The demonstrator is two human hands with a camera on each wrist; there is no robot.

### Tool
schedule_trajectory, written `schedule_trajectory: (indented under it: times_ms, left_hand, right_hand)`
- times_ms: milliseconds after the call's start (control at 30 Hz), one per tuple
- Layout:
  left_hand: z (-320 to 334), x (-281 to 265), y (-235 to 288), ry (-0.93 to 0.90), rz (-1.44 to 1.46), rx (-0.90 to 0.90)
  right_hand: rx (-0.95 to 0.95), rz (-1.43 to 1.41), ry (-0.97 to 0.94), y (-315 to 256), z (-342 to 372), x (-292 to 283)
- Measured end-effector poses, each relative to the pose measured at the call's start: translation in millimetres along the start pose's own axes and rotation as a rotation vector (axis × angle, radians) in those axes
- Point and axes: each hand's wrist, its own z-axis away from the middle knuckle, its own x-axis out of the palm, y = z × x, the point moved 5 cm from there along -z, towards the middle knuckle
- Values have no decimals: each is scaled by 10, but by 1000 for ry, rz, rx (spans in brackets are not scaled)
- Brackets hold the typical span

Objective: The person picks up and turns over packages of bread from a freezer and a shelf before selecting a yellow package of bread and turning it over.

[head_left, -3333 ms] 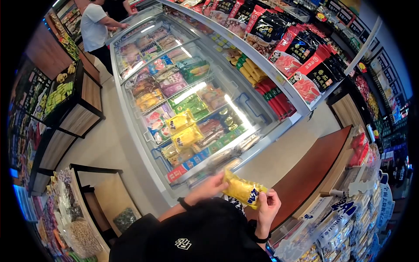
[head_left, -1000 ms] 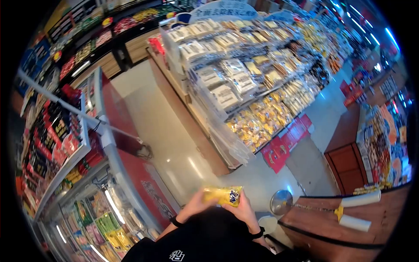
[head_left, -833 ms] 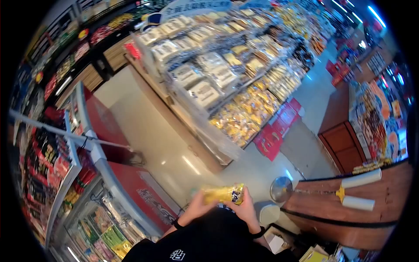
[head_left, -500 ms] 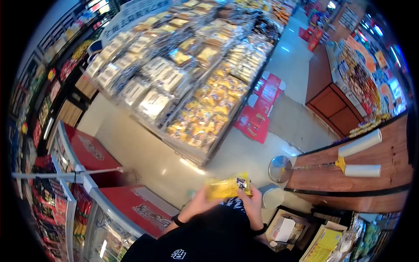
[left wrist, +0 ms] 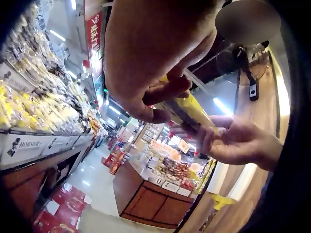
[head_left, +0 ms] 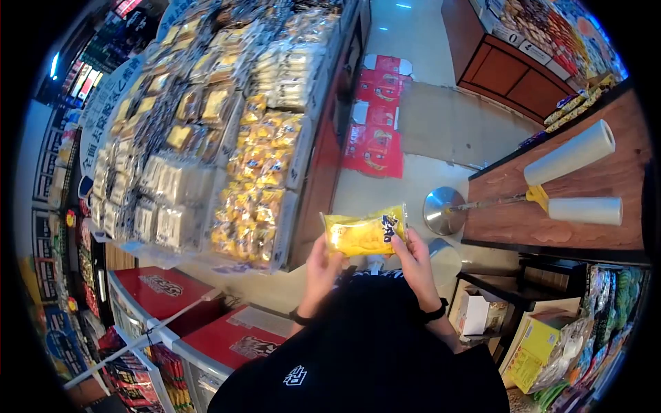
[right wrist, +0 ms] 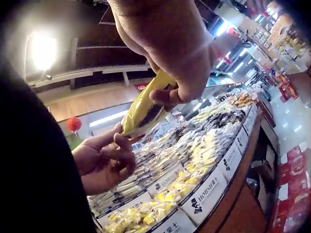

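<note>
A yellow plastic food packet with dark blue lettering is held up in front of the body, printed side toward the head camera. My left hand pinches its left end, and my right hand grips the right end, thumb lying over the lettering. In the left wrist view the packet appears edge-on between both hands, the right hand pinching its far end. From the right wrist, its yellow side slopes down to the left hand's fingertips.
A slanted display of wrapped breads stands left, above a dark wooden base. Flattened red cardboard covers part of the aisle. Plastic bag rolls stand at a wooden counter on the right. Red-sided freezers and cartons flank the body.
The view has swung right from the glass-topped freezer to the bread display and counter. Both hands keep hold of the yellow packet, now raised higher and turned flat toward the head camera.
</note>
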Motion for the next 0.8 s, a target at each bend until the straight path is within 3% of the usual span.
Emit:
schedule_trajectory:
  times_ms: [200, 333, 533, 667, 733, 800]
  left_hand:
    - [-403, 325, 92, -52, -45, -68]
    - [-731, 401, 144, -95, -50, -120]
    - [-1636, 614, 134, -142, 92, -90]
    - [-2370, 740, 317, -254, -62, -84]
    - [-2721, 809, 505, -288, -69, 71]
    - [-3019, 823, 665, -280, -116, 95]
  right_hand:
    - [25, 77, 12, -98, -327, -363]
    - [11, -61, 51, -208, -636, -391]
    - [38, 7, 143, -333, -1224, -579]
    - [46, 90, 197, -565, -1728, -690]
    - [10, 67, 186, -715, -2025, -629]
    - [-72, 33, 272, -755, -2295, -675]
